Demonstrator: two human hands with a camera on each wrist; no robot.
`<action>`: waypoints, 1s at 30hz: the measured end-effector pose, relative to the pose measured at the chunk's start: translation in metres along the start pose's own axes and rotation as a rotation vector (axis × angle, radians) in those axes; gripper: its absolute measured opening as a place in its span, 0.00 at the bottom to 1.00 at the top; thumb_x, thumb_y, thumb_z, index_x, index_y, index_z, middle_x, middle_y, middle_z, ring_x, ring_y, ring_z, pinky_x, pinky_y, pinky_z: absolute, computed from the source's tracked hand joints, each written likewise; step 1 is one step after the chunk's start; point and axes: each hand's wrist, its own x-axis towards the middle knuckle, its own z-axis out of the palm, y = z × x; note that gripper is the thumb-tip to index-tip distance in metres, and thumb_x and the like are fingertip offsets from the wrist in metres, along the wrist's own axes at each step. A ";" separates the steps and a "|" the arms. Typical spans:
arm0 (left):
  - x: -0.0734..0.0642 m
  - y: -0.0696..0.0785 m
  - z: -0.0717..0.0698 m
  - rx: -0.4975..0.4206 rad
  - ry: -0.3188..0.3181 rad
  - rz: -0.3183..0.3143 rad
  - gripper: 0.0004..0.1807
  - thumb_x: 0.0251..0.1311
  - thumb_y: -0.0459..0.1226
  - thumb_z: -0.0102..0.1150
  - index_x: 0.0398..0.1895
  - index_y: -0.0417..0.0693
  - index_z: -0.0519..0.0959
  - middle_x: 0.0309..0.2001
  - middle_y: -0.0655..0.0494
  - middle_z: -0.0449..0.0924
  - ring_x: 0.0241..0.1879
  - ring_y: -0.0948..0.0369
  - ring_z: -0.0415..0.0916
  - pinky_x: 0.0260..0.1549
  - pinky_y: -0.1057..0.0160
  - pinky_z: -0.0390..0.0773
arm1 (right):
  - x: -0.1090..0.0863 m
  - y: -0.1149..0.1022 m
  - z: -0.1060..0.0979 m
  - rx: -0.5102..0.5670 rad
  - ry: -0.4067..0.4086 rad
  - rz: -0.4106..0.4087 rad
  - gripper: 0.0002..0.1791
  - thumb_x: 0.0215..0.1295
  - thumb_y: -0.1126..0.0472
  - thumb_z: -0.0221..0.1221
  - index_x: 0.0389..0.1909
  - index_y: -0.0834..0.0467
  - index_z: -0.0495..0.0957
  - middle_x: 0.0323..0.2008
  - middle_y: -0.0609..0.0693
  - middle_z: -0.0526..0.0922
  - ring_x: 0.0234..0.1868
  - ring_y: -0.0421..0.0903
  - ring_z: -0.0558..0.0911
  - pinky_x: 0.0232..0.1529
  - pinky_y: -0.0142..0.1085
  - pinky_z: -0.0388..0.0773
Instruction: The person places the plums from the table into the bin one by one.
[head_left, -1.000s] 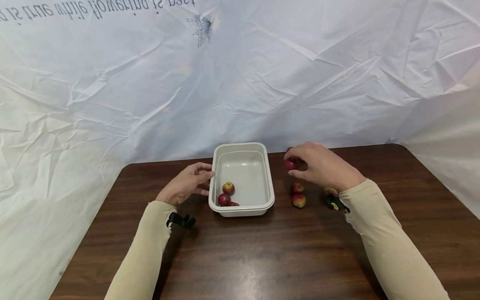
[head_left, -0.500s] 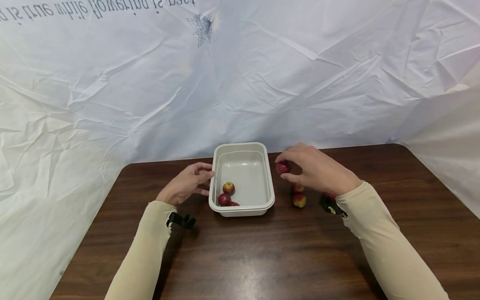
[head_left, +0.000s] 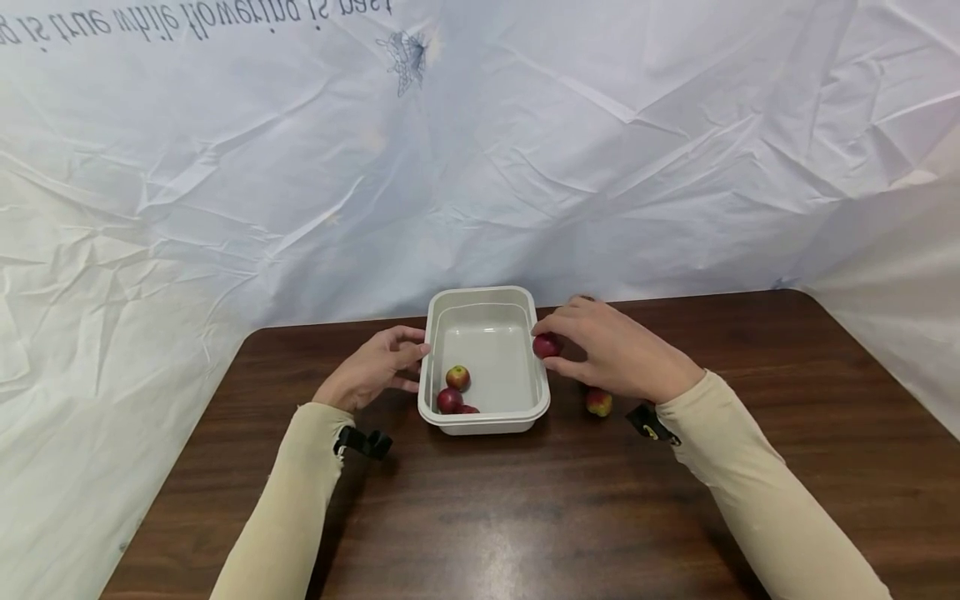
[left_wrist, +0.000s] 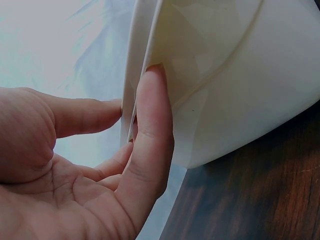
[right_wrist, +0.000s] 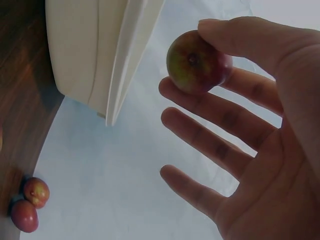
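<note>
In the head view my right hand pinches a red plum between thumb and fingers, right at the right rim of a pale rectangular tub. The right wrist view shows this plum mottled red and green, held by the thumb against the first fingers, while the other fingers spread out. My left hand grips the tub's left rim. Seen from the left wrist, its thumb lies against the rim and the index finger lies on the outer wall under it. A few plums lie in the tub's near left corner.
A yellow-red plum sits on the brown table below the right hand. In the right wrist view two plums lie together near the table edge. A wrinkled white sheet hangs behind the table.
My right hand has moved left with the plum, from over the table's right side to the tub's right rim. The left hand and the tub have stayed in place.
</note>
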 end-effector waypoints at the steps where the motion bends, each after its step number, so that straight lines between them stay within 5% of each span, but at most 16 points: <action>1: 0.000 0.000 0.000 -0.003 0.000 -0.001 0.24 0.78 0.41 0.50 0.71 0.42 0.64 0.63 0.36 0.75 0.58 0.44 0.79 0.47 0.51 0.87 | 0.001 -0.001 0.001 -0.005 0.000 -0.008 0.16 0.67 0.53 0.68 0.53 0.53 0.83 0.44 0.43 0.85 0.47 0.45 0.79 0.57 0.43 0.74; 8: 0.001 -0.001 0.000 0.002 -0.001 0.003 0.24 0.79 0.41 0.50 0.71 0.41 0.64 0.63 0.36 0.74 0.57 0.45 0.79 0.47 0.51 0.87 | 0.003 -0.006 0.009 -0.020 0.013 -0.051 0.14 0.66 0.52 0.68 0.49 0.52 0.82 0.43 0.43 0.84 0.48 0.42 0.79 0.52 0.39 0.78; 30: 0.000 0.001 0.001 0.012 0.005 0.001 0.24 0.79 0.41 0.49 0.71 0.41 0.64 0.63 0.36 0.74 0.56 0.47 0.80 0.47 0.51 0.87 | 0.011 -0.020 0.038 -0.084 0.038 -0.176 0.13 0.67 0.54 0.67 0.49 0.53 0.83 0.44 0.45 0.84 0.50 0.44 0.79 0.57 0.43 0.77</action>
